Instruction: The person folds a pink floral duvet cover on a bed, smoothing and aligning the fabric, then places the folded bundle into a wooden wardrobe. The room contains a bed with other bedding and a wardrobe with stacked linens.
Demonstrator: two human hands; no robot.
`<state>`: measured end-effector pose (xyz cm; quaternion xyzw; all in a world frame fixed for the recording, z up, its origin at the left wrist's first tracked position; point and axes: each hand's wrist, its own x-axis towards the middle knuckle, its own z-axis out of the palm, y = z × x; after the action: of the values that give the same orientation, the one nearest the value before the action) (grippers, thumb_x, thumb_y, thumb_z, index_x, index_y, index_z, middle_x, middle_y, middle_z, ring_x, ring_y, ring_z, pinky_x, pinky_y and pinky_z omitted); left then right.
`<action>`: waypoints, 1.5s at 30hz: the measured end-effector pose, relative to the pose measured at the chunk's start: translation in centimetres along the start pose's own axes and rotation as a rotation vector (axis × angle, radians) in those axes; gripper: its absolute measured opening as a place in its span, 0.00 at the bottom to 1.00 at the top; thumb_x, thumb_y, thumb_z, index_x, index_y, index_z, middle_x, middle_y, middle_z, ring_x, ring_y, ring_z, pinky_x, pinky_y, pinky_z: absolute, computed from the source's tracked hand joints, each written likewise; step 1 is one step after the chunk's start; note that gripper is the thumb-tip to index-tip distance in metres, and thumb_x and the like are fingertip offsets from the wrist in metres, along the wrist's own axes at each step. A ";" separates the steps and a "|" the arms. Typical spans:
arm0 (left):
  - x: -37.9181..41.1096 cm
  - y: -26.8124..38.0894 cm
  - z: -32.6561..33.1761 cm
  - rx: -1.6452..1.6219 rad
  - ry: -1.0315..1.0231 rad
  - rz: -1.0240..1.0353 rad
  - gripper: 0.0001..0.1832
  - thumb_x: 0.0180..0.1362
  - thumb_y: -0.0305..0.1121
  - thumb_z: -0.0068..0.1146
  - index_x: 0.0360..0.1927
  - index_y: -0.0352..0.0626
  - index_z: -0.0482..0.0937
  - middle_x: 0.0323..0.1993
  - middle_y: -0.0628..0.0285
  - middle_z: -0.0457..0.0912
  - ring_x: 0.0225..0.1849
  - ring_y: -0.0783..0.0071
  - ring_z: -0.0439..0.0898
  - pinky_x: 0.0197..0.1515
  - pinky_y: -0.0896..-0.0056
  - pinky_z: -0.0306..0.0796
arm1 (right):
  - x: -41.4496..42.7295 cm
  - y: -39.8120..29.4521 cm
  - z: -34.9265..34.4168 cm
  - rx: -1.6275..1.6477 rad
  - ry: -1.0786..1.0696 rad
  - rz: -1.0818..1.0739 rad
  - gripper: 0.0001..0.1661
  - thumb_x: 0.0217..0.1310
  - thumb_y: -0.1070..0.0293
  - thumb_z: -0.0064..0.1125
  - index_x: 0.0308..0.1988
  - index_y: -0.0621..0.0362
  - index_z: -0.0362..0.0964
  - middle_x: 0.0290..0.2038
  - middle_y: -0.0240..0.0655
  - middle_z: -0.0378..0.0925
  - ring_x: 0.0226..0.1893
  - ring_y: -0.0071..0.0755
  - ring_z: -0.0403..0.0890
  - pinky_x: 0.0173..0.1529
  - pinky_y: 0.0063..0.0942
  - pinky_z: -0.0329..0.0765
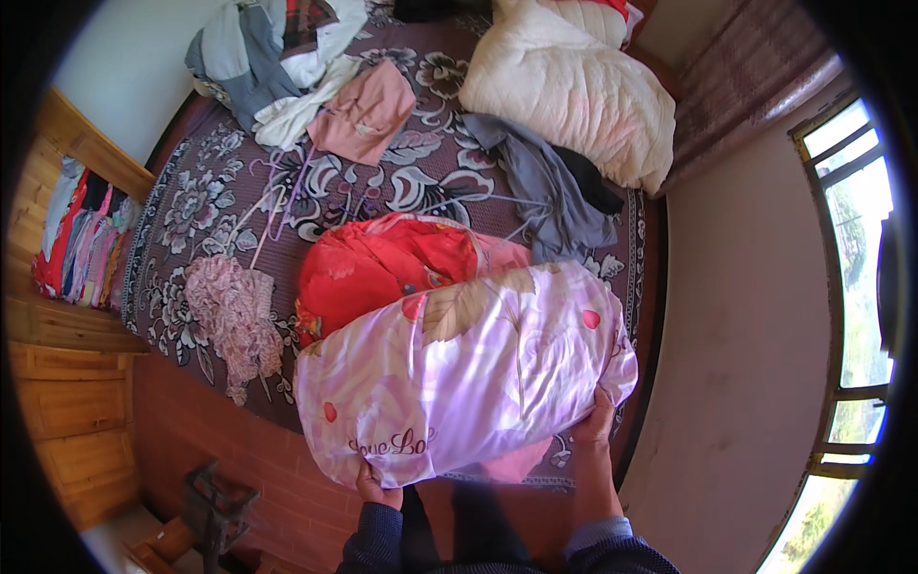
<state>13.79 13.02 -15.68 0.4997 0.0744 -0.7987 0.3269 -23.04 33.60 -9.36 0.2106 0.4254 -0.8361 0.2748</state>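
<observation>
A plump pillow in a shiny lilac-pink case [466, 366], printed with leaves, red spots and lettering, is held up in front of me. My left hand [378, 488] grips its near edge towards the left corner. At the right end, my right hand [597, 420] has hold of the lower edge. Behind the pillow lies a bunched red cloth [380, 262] with a pale trim, partly hidden. Some pink cloth [516, 459] shows below the pillow's near edge.
A dark floral mat [445, 186] covers the bed. On it lie a cream quilt [566, 86], grey garment [552, 186], pink garment [366, 111], crumpled patterned garment [233, 316], purple hanger [294, 194] and heaped clothes [251, 72]. Left stands an open wooden wardrobe [72, 380]; right, a window [853, 251].
</observation>
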 end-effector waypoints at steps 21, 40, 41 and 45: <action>-24.2 20.6 13.7 -0.034 -0.053 0.363 0.18 0.63 0.27 0.52 0.56 0.32 0.71 0.50 0.53 0.79 0.49 0.59 0.81 0.51 0.60 0.78 | -19.0 -2.3 22.1 -1.063 -0.383 -1.103 0.25 0.61 0.70 0.53 0.54 0.76 0.65 0.41 0.52 0.79 0.39 0.52 0.80 0.46 0.38 0.78; -29.1 24.7 -6.8 -0.293 0.428 0.647 0.26 0.58 0.21 0.54 0.60 0.35 0.63 0.50 0.50 0.78 0.45 0.52 0.83 0.44 0.47 0.82 | -24.3 13.4 29.9 -0.477 -0.097 0.126 0.05 0.57 0.70 0.56 0.34 0.56 0.69 0.11 0.29 0.61 0.04 0.28 0.58 0.08 0.31 0.58; -29.3 25.5 -7.1 -0.296 0.437 0.649 0.27 0.58 0.21 0.54 0.61 0.34 0.62 0.51 0.49 0.77 0.46 0.51 0.82 0.44 0.48 0.82 | -24.4 14.5 30.4 -0.496 -0.122 0.098 0.05 0.57 0.70 0.56 0.34 0.56 0.69 0.11 0.29 0.62 0.04 0.28 0.59 0.08 0.31 0.58; -27.3 29.6 -11.0 -0.431 0.331 0.659 0.25 0.60 0.22 0.52 0.61 0.33 0.63 0.51 0.48 0.77 0.46 0.52 0.83 0.43 0.49 0.83 | -25.0 20.6 33.0 -0.565 -0.255 -0.008 0.06 0.57 0.70 0.57 0.35 0.57 0.69 0.11 0.29 0.62 0.04 0.28 0.59 0.09 0.32 0.57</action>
<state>47.49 7.22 8.22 0.5384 0.1274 -0.5269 0.6452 5.20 3.28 11.20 0.0175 0.6040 -0.7054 0.3706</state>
